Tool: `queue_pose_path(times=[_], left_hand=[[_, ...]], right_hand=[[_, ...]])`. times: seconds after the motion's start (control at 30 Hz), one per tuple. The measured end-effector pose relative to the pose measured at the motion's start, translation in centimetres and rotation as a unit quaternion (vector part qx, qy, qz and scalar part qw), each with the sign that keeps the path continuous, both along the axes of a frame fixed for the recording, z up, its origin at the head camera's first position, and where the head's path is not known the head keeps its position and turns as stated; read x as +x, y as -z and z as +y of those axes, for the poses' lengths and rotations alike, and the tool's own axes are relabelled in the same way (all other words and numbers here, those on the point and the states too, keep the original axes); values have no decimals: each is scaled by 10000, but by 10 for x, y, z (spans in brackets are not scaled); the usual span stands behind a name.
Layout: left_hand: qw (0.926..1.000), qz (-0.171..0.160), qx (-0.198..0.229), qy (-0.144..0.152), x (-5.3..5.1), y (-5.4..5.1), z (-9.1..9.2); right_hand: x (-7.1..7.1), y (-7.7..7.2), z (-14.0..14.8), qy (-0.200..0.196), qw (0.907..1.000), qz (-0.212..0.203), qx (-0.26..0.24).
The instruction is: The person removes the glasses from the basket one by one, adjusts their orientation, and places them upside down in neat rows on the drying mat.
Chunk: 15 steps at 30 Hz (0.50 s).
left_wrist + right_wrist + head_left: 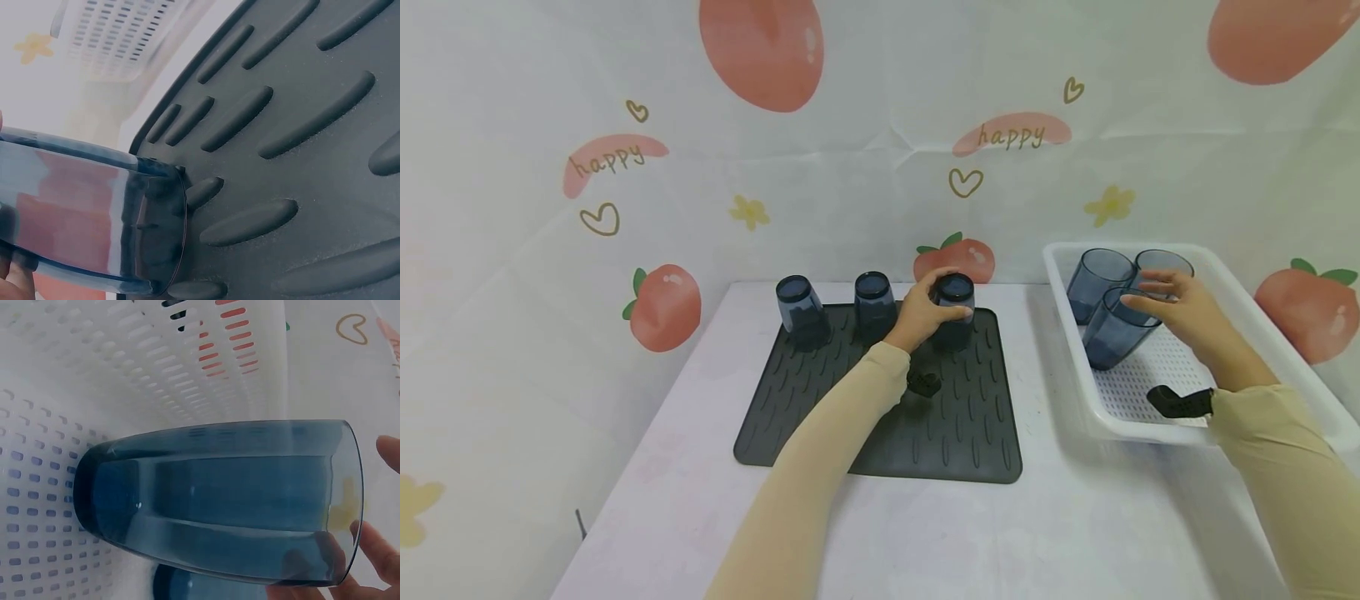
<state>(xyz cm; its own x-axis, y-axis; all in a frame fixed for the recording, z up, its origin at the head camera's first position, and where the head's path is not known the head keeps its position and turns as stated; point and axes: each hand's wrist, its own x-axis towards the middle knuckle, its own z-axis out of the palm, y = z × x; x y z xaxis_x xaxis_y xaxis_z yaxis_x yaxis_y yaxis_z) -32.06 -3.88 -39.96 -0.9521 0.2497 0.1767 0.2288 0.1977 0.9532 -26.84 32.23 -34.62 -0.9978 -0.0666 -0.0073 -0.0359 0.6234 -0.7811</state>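
Note:
At the back right of the dark ribbed mat (pixel 887 450), my left hand (pixel 921 315) grips an upside-down blue glass (pixel 955 312); in the left wrist view that glass (pixel 81 212) has its rim down on the mat. Two more upside-down glasses, one at the back left (pixel 802 312) and one in the middle (pixel 875 308), stand on the mat. My right hand (pixel 1187 317) is at the rim of an upright, slightly tilted glass (pixel 1116 329) in the white basket; in the right wrist view its fingers spread around the rim of the glass (pixel 219 503), not curled tight.
The white perforated basket (pixel 1078 375) stands at the right of the table (pixel 925 533). Two other upright glasses (pixel 1097 279) (pixel 1165 262) stand at its back left. Behind the table hangs a printed cloth (pixel 850 183).

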Motion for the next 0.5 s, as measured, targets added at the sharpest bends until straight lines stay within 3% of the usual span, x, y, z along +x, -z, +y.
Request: queue_pose_path(times=[0.33,0.5], left_hand=[[9999,4,37,123,1,-2,0],[9998,-106,-41,159,19,-23,-2]], right_hand=[[-1,2,2,-372,9979,-495,190],[-1,2,0,-475,9964,-653,249]])
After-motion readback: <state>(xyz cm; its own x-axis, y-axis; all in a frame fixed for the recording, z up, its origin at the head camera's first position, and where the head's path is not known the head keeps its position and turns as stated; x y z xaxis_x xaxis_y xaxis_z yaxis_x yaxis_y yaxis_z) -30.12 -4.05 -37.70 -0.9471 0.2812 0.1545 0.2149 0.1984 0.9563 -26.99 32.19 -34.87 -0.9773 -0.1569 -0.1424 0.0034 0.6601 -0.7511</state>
